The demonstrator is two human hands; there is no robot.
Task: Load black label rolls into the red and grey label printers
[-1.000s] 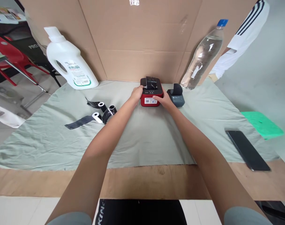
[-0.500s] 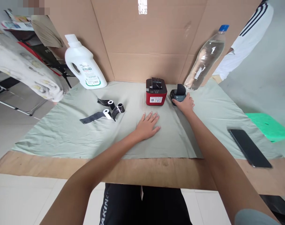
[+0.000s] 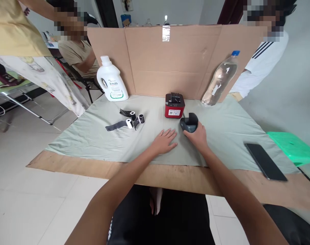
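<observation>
My right hand [image 3: 197, 136] is wrapped round a small dark grey printer [image 3: 188, 123] that sits on the pale green cloth [image 3: 99, 132], nearer to me than before. My left hand [image 3: 164, 142] lies flat on the cloth with fingers spread, just left of that printer. A red label printer [image 3: 174, 105] stands behind them by the cardboard screen [image 3: 170, 64]. Several small paper rolls with black strips [image 3: 131, 120] lie to the left.
A white detergent bottle [image 3: 111, 80] stands back left, a clear water bottle [image 3: 219, 79] leans back right. A black phone [image 3: 265, 161] lies at the table's right end beside a green stool [image 3: 290, 146]. Other people stand on the left and behind the screen on the right.
Both hands left the red printer. My left hand came down flat on the cloth; my right hand took the grey printer and drew it towards me. The camera pulled back.
</observation>
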